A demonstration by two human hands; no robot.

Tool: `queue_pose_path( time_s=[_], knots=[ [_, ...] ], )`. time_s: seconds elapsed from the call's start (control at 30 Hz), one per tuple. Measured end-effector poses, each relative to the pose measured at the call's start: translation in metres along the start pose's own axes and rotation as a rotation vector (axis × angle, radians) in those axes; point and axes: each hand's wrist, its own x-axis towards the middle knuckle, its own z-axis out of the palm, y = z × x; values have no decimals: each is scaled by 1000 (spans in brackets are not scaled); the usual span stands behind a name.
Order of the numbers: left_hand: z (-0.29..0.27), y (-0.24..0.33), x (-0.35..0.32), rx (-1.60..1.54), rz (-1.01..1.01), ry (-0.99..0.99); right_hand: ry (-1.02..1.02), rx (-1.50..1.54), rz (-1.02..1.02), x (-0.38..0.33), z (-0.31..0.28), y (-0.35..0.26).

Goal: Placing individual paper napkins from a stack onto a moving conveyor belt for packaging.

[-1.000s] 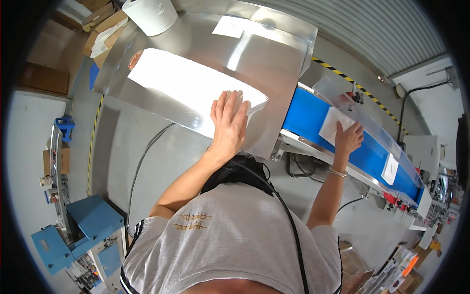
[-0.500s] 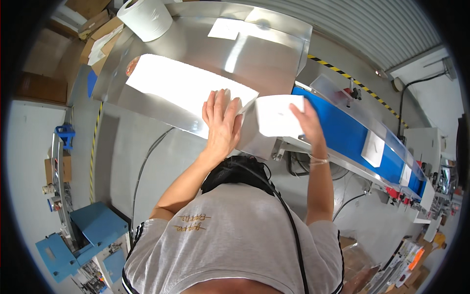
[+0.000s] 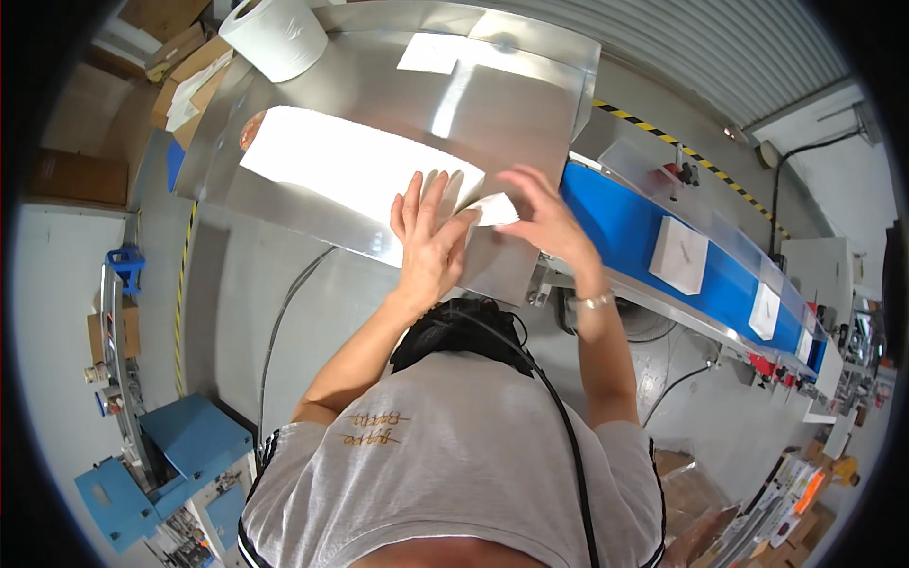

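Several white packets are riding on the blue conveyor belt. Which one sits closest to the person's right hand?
The largest-looking white packet, first on the blue belt just past the right hand. The two other packets lie further down the belt, toward its far end.

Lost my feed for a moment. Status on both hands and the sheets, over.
Left hand flat on the white sheet stack, steel table. Right hand pinching one white sheet beside the left fingers. Blue conveyor carries white packets; nothing blocking.

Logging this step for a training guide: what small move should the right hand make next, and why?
Probably lift the white sheet clear of the stack. The right hand pinches its corner at the stack's end, while the left hand lies flat on the stack, holding the rest down.
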Motion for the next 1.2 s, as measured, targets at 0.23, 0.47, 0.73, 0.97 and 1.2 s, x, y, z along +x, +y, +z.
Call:
queue_pose_path(
  time_s=[0.23, 0.47, 0.73, 0.97, 1.2],
  knots=[
    [-5, -16, 0, 49, -87, 39, 234, 424, 464, -22, -14, 65],
    [-1, -17, -3, 12, -43, 93, 755, -619, 625, -70, -67, 122],
    [-3, -21, -5, 76, 0, 68, 7, 147, 146, 9, 2, -12],
    [-12, -23, 9, -9, -71, 65, -35, 399, 197, 6, 11, 30],
    [-9, -34, 5, 55, -66, 81, 577, -113, 739, -56, -65, 110]
  ],
)
